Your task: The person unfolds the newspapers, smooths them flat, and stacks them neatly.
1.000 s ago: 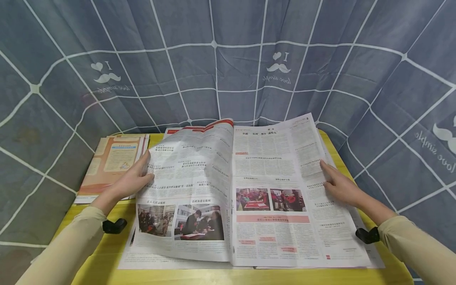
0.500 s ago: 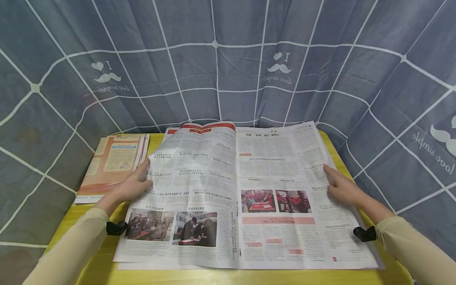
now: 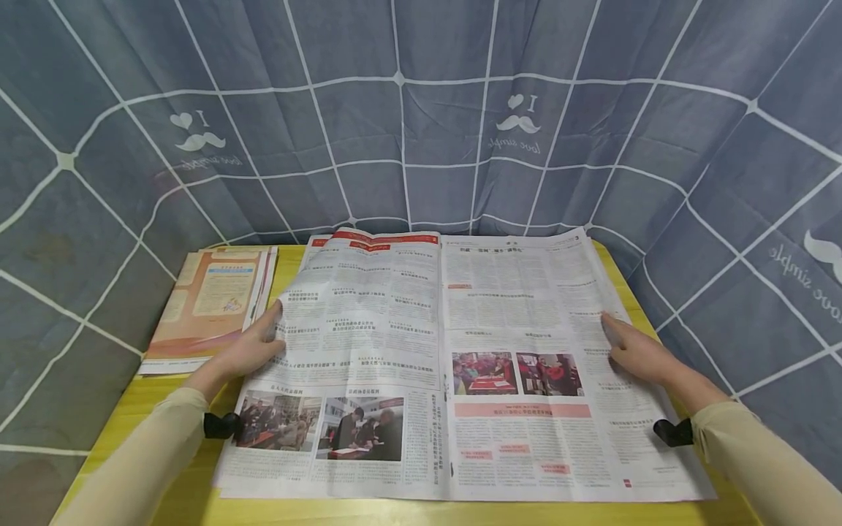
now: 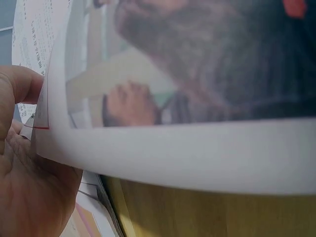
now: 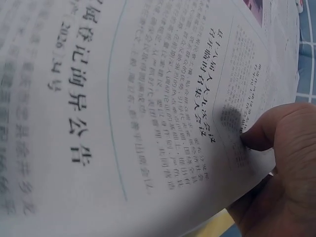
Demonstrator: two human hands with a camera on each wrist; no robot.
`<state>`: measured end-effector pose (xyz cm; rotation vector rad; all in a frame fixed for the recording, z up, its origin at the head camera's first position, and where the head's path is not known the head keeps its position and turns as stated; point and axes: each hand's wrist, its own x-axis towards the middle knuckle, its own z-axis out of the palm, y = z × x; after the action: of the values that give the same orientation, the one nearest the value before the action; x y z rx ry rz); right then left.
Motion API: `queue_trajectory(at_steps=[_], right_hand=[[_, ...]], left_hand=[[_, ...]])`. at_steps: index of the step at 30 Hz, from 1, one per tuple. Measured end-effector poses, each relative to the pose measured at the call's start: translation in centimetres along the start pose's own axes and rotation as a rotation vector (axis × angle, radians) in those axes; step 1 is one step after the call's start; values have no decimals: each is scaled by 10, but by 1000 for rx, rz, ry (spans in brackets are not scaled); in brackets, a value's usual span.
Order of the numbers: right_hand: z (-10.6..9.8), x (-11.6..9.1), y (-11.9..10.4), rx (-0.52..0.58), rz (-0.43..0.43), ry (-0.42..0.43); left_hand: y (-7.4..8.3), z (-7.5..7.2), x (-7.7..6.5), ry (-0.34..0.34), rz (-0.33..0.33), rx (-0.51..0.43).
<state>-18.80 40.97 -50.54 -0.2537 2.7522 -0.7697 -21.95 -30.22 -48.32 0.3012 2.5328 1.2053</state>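
An open newspaper [image 3: 368,351] lies spread across the yellow table, with a centre fold and printed photos on both pages. My left hand [image 3: 253,349] pinches its left edge; in the left wrist view the thumb and fingers of that hand [image 4: 42,192] lie on either side of the curved sheet. At the opposite edge, my right hand [image 3: 636,354] holds the right page. The right wrist view shows the thumb of this hand [image 5: 296,153] on the printed face and its fingers tucked beneath. More paper shows under the top sheet at the upper left.
A stack of orange-covered booklets [image 3: 204,310] sits on the table [image 3: 158,409] to the left of the newspaper. A grey-blue curtain [image 3: 434,131] with white grid lines surrounds the table at the back and sides.
The left page has come down from a raised, bulging position to lie flatter and spread wider. Both hands have sunk slightly, keeping hold of the page edges, and the fold has shifted right.
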Motion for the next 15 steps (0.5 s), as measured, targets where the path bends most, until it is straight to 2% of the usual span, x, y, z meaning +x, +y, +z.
queue_trajectory(at_steps=[8,15], right_hand=[[-1,-2,9,-31,28,-8],[2,-3,10,-51,52,-8]], left_hand=[[-5,-1,1,-7,33,64],[-1,6,-2,91,119,128]])
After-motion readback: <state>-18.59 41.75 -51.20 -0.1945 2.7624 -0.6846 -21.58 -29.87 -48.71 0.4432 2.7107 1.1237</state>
